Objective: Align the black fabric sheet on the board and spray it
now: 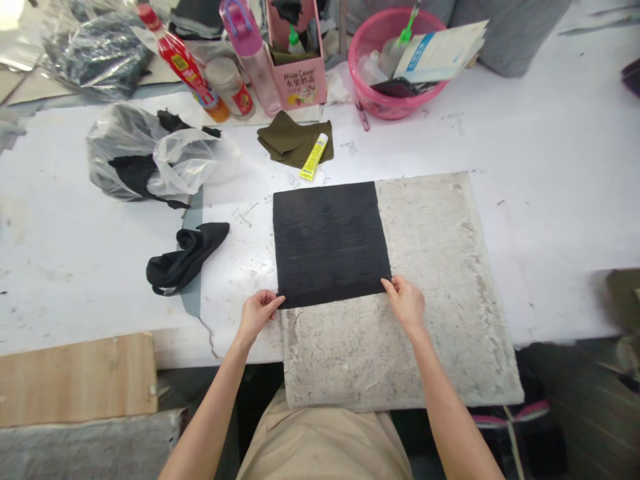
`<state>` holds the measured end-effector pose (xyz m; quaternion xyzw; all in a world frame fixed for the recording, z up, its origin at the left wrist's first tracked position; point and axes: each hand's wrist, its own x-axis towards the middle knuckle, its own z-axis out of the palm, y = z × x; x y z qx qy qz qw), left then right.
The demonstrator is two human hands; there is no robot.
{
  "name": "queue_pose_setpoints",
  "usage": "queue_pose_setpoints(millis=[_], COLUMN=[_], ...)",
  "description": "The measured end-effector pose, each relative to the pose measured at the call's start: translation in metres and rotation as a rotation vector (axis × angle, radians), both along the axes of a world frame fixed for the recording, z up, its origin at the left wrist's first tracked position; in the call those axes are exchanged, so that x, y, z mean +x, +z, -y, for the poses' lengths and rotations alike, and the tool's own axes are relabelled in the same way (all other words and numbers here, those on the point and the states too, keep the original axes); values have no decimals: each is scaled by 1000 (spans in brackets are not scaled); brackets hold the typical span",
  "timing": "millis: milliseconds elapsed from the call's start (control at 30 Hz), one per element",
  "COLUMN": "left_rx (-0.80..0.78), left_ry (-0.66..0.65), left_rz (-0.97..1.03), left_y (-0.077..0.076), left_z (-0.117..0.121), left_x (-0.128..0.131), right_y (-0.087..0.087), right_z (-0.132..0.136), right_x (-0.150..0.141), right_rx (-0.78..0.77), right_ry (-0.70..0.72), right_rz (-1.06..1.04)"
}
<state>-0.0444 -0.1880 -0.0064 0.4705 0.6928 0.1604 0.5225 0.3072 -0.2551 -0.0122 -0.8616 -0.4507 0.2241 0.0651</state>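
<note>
A black ribbed piece of fabric [330,240] lies flat on a worn, whitish-grey board [425,267]. My left hand [259,312] pinches its near left corner between thumb and fingers. At the near right corner, my right hand [406,303] grips the fabric the same way. The near edge looks straight between the two hands. Beyond the fabric's far edge, a yellow tube [314,157] rests on folded olive-green cloth [285,137].
Left of the board sit a rolled black fabric piece [187,259] and a clear plastic bag [145,157] with black scraps. At the back stand a red bottle [183,67], a glass jar [230,87], a pink box [300,80] and a pink basin [400,100]. A wooden board [80,380] lies at the near left.
</note>
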Motion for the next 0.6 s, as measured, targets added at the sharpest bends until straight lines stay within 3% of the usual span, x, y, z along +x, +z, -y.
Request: queue_pose_setpoints(millis=[367, 600], left_rx=[-24, 21], left_ry=[13, -34], left_rz=[93, 6], left_y=[2, -13], left_z=[1, 3], left_x=[-1, -4], right_y=[2, -3], right_z=[0, 2], right_x=[3, 0], right_rx=[37, 12], right_ry=[-27, 14], right_rz=[-66, 23])
